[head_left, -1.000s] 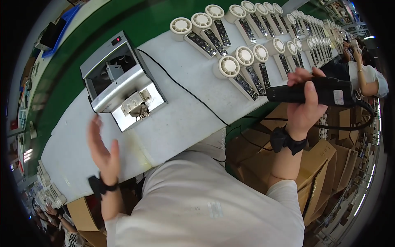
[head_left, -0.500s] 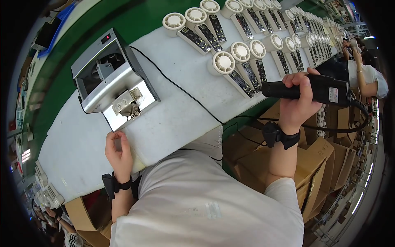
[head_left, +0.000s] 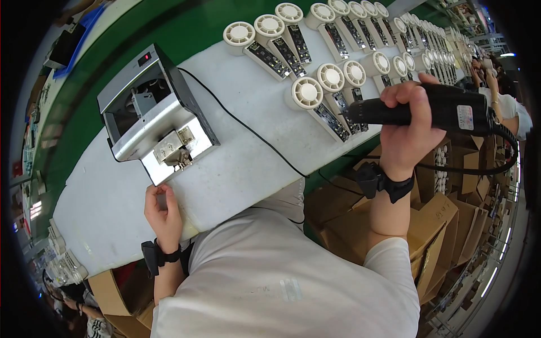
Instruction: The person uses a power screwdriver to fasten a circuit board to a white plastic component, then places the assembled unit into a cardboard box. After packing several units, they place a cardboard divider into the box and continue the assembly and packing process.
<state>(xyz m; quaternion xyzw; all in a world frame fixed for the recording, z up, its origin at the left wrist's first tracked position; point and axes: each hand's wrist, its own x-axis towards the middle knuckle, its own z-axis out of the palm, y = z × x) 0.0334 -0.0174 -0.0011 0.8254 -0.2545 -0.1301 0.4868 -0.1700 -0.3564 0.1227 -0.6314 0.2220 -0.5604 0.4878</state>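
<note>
One black tool (head_left: 455,110), best steadied clear of the circuit boards (head_left: 331,122), filled the right hand's (head_left: 407,134) grip; the left hand (head_left: 164,218) curled near the silver machine (head_left: 146,128), contents unclear.

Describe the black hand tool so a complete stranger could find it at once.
Start at the pale worktable and follow its near edge rightward. There the person's right hand grips the black hand tool, near rows of white round-headed units; unlike them, it is black all over except its pale label.
</note>
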